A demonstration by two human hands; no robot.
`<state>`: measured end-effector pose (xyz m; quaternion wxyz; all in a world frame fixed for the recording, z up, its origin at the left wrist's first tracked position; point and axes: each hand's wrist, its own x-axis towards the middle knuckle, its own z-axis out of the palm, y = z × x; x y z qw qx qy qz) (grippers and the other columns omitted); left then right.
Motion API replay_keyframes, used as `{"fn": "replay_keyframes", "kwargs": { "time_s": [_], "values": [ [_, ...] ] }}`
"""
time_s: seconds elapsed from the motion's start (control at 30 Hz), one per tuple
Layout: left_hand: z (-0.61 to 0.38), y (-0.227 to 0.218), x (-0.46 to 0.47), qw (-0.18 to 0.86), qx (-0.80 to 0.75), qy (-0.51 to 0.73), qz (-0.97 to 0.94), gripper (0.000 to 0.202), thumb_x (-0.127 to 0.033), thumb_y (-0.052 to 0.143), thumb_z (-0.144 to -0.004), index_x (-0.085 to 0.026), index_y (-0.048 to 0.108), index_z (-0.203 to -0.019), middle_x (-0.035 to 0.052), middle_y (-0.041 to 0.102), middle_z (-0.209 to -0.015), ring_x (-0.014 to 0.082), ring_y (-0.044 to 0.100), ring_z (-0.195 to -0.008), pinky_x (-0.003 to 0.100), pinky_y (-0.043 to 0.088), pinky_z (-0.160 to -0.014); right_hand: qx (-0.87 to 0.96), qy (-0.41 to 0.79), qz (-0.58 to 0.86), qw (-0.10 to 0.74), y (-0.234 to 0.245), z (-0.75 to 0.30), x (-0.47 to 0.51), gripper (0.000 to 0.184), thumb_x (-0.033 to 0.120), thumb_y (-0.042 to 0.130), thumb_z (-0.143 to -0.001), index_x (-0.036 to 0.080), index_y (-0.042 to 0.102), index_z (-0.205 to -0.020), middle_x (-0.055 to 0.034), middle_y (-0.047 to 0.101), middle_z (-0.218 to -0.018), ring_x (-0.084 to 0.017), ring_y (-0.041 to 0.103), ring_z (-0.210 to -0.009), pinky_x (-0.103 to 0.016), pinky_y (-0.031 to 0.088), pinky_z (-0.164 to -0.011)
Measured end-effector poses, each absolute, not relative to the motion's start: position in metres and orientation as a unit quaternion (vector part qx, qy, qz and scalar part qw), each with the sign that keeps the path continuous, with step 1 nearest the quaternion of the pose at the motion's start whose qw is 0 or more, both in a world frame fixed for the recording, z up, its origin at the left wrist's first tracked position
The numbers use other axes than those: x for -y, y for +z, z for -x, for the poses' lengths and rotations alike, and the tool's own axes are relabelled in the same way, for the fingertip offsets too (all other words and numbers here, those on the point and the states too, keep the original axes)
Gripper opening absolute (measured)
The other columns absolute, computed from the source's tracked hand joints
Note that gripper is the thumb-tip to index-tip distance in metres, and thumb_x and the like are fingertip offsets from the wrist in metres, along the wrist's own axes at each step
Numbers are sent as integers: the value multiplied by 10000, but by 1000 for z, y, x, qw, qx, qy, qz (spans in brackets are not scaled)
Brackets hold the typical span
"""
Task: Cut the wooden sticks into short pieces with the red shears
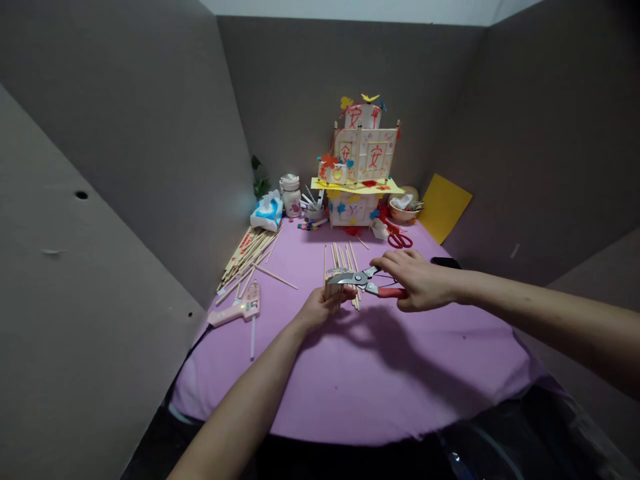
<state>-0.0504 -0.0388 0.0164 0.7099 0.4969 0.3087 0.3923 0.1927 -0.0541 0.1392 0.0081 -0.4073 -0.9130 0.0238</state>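
My left hand (320, 308) is closed on a small block of glued wooden sticks (332, 291), held upright on the purple table cover (360, 373). Red-handled pruning shears (367, 283) are gripped in my right hand (417, 280), fingers wrapped round the handles. The blades point left and sit at the top of the stick block. Several loose wooden sticks (345, 259) lie just behind the block.
A pink glue gun (237, 310) lies at the left edge, beside a pile of long sticks (247, 257). At the back stand a decorated paper-and-stick tower (361, 167), a tissue pack (267, 212), a jar (291, 195), red scissors (400, 238), a bowl (403, 209) and a yellow sheet (444, 207). Grey walls enclose the table.
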Motion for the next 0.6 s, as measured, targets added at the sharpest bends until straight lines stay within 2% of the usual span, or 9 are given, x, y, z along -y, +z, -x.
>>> {"fn": "replay_keyframes", "kwargs": {
  "time_s": [0.17,0.27,0.4,0.5,0.6],
  "values": [
    [54,22,39,712,-300,358,-524,528,-511,773,-694,-121,708,-1044,184,659,-1200,356,554,-1212,408,502,-908,911,37,409,-33,148,-192,50,687,216,618,-628,182,437,-1290,-135,538,-1134,-327,512,-1033,-496,382,-915],
    [53,23,39,712,-302,363,-520,529,-529,773,-685,-121,714,-1018,180,668,-1175,350,567,-1188,410,503,-907,908,32,415,-52,152,-188,48,611,212,610,-641,182,472,-1235,-133,560,-1100,-321,532,-999,-491,394,-890],
    [52,22,39,719,-296,367,-511,493,-502,758,-717,-124,697,-1029,170,663,-1173,346,559,-1196,383,525,-863,905,22,419,-68,155,-183,49,462,222,592,-681,181,503,-1132,-124,587,-1031,-287,567,-906,-415,417,-787],
    [52,21,39,724,-288,367,-508,469,-470,758,-727,-121,688,-1033,172,656,-1179,353,564,-1187,386,543,-824,903,5,422,-84,156,-181,49,406,229,586,-694,181,496,-1088,-126,602,-1017,-256,581,-822,-352,387,-675],
    [52,19,38,718,-293,364,-515,438,-434,777,-708,-125,691,-1007,171,662,-1169,352,576,-1172,395,552,-810,890,20,443,-110,155,-181,48,313,215,558,-718,197,490,-1023,-99,627,-931,-216,574,-719,-305,310,-579]
  ]
}}
